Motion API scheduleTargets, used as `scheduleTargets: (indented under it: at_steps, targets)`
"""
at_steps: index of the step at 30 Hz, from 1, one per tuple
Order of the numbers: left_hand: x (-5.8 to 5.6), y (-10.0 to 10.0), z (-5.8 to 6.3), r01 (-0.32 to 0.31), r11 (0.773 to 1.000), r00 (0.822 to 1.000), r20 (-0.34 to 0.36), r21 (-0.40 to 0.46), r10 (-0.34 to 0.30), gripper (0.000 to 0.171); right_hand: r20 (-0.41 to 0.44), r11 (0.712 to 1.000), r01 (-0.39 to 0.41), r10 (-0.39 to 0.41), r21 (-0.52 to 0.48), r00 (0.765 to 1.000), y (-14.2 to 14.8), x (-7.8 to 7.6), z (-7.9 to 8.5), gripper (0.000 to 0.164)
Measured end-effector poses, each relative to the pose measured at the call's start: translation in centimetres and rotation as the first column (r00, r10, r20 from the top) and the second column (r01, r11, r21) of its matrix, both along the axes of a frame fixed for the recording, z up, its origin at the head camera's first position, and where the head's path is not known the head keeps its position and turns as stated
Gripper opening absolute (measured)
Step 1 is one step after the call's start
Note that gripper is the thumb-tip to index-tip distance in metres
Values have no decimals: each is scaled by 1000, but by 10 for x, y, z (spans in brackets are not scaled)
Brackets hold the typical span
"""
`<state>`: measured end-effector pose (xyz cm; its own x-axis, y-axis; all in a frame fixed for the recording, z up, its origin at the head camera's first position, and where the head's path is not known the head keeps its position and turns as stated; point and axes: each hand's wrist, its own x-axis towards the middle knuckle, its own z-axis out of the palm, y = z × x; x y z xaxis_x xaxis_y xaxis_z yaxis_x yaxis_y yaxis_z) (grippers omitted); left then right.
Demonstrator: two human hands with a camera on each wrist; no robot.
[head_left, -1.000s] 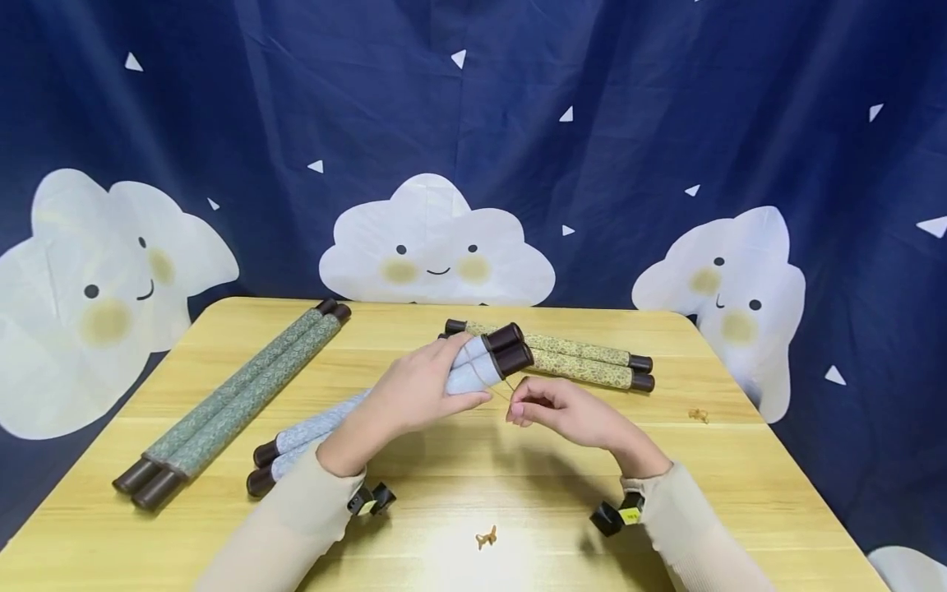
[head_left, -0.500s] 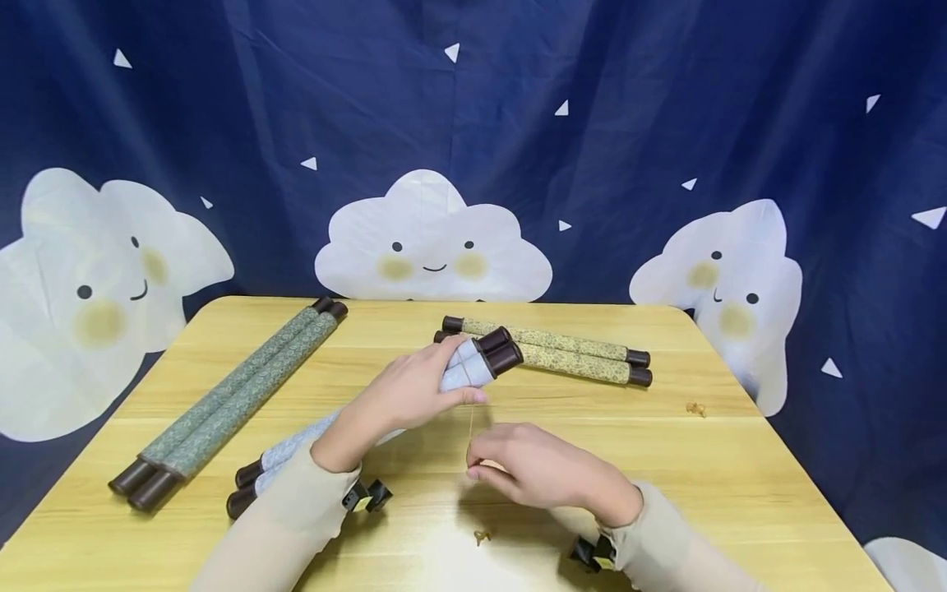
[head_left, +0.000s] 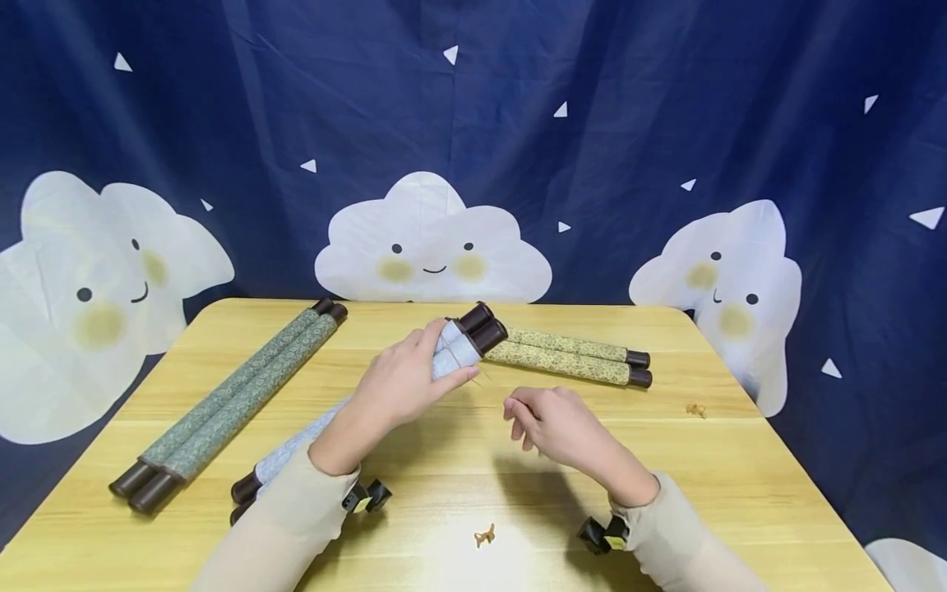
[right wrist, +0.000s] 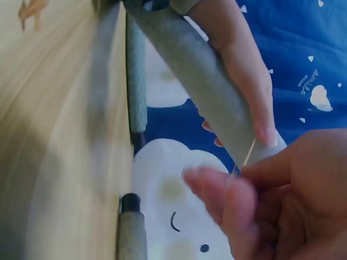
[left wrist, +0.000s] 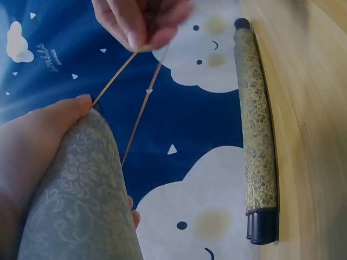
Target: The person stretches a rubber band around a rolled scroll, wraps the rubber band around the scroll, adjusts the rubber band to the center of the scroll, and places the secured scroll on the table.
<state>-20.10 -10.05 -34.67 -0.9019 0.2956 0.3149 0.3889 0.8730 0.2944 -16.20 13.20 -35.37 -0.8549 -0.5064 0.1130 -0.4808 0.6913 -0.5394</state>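
My left hand (head_left: 395,382) grips a light blue patterned scroll (head_left: 453,352) near its far end, thumb on the near side. Its two rolled halves lie side by side with dark end knobs, that end raised off the table and the other end low at the left. A band crosses the scroll just behind the knobs. Right of it, my right hand (head_left: 558,423) has curled fingers. In the left wrist view a thin tan rubber band (left wrist: 115,77) runs stretched in two strands from the scroll to the right hand's fingertips, which pinch it.
On the wooden table (head_left: 629,493), a green patterned scroll (head_left: 240,395) lies at the left and a yellow one (head_left: 573,358) at the back right. Small tan rubber bands lie near the front (head_left: 485,536) and at the right (head_left: 695,409). A dark blue curtain (head_left: 592,164) hangs behind.
My right hand went down toward me, then back up and right. The left hand has shifted slightly left and up with the scroll's raised end.
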Motion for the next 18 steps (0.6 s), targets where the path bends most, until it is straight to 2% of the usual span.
scheduleTargets:
  at_steps: [1, 3, 5, 7, 10, 14, 16, 18]
  targets:
    - [-1, -1, -1, -12, 1000, 1000, 1, 0, 12, 91, 35, 1000, -28, 29, -12, 999, -1, 1, 0, 23]
    - [-3, -1, -2, -29, 1000, 1000, 9, -10, 29, 93, 36, 993, -119, 119, -19, 992, -3, 4, 0, 22]
    - [-5, -1, -5, -25, 999, 999, 22, -30, 26, 93, -42, 974, -225, 224, -20, 974, -6, 8, 0, 20]
    - [-5, 1, -10, -4, 998, 999, 37, -61, 6, 93, -183, 953, -302, 296, -5, 937, -8, 12, 0, 18]
    - [-4, 7, -18, 63, 991, 997, 43, -114, -59, 91, -327, 940, -341, 316, -21, 891, -11, 15, -1, 15]
    - [3, 20, -27, 167, 964, 986, 11, -209, -168, 91, -389, 910, -411, 360, -55, 848, -16, 20, -2, 13]
    - [7, 26, -29, 203, 951, 977, -10, -235, -211, 92, -426, 878, -478, 427, -14, 798, -20, 23, -4, 13]
    - [11, 30, -31, 220, 943, 971, -33, -249, -236, 95, -469, 839, -540, 504, 68, 725, -25, 27, -7, 11]
